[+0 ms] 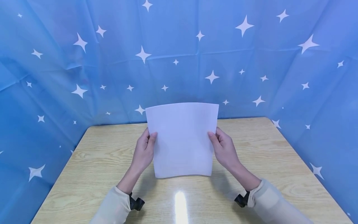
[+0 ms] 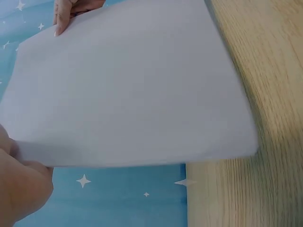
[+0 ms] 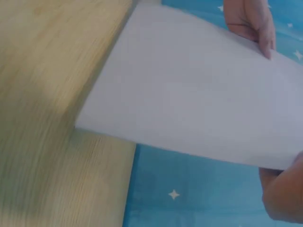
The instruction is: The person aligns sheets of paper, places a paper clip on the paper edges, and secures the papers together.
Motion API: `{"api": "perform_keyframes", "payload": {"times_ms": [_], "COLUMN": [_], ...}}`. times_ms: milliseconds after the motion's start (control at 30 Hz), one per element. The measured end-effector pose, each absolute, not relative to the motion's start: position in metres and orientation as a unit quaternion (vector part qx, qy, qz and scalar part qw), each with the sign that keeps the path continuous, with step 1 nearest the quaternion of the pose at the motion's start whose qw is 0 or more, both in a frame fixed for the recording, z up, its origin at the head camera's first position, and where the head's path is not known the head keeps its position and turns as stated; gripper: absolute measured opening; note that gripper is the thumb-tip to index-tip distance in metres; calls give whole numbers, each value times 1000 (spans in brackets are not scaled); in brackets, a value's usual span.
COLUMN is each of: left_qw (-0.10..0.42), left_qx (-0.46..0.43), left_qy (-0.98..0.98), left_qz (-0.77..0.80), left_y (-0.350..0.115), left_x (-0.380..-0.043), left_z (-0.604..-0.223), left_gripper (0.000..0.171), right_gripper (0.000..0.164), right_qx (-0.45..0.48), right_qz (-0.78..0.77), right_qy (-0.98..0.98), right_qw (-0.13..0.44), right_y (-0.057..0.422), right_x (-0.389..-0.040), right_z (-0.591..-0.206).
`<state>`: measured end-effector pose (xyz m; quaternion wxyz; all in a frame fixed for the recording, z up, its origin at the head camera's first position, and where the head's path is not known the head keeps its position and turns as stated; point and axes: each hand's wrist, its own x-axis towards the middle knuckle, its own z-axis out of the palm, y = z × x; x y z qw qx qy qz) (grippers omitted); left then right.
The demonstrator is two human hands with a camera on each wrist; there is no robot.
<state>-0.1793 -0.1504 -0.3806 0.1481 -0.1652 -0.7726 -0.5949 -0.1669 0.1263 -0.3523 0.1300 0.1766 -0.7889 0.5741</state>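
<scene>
A blank white sheet of paper (image 1: 182,143), perhaps a thin stack, is held up between both hands and bows slightly along its top edge. My left hand (image 1: 144,151) pinches its left edge, thumb on the near face and the other fingers behind. On the opposite edge my right hand (image 1: 224,149) grips it the same way. In the left wrist view the paper (image 2: 132,90) slants across the frame, with the left hand (image 2: 23,189) at the lower left. The right wrist view shows the paper (image 3: 189,90) and the right hand (image 3: 286,191) at its lower edge.
Beneath the paper is a light wood-grain table (image 1: 106,155), with a bright light reflection near its front. A blue curtain (image 1: 179,40) with white stars surrounds its back and sides. Black straps with small black devices sit at both wrists, beside pale sleeves (image 1: 113,207).
</scene>
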Motion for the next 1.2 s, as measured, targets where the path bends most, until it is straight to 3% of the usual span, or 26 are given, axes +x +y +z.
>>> {"api": "perform_keyframes", "payload": {"times_ms": [233, 600, 1200], "left_qw": [133, 58, 70], "left_qx": [-156, -143, -126], "left_qy": [-784, -778, -779], "left_qz": [-585, -609, -611], "left_y": [-153, -156, -155], "left_x": [-178, -184, -190], "left_z": [-385, -406, -436], "left_gripper": [37, 35, 40], "right_gripper": [25, 32, 31], "right_qx": [160, 131, 105], "right_qz": [571, 602, 600], "right_qy": [-799, -786, -792], "right_qw": [102, 40, 38], "right_y": [128, 142, 135], "right_x": [-164, -186, -194], "right_z": [-351, -398, -423]}}
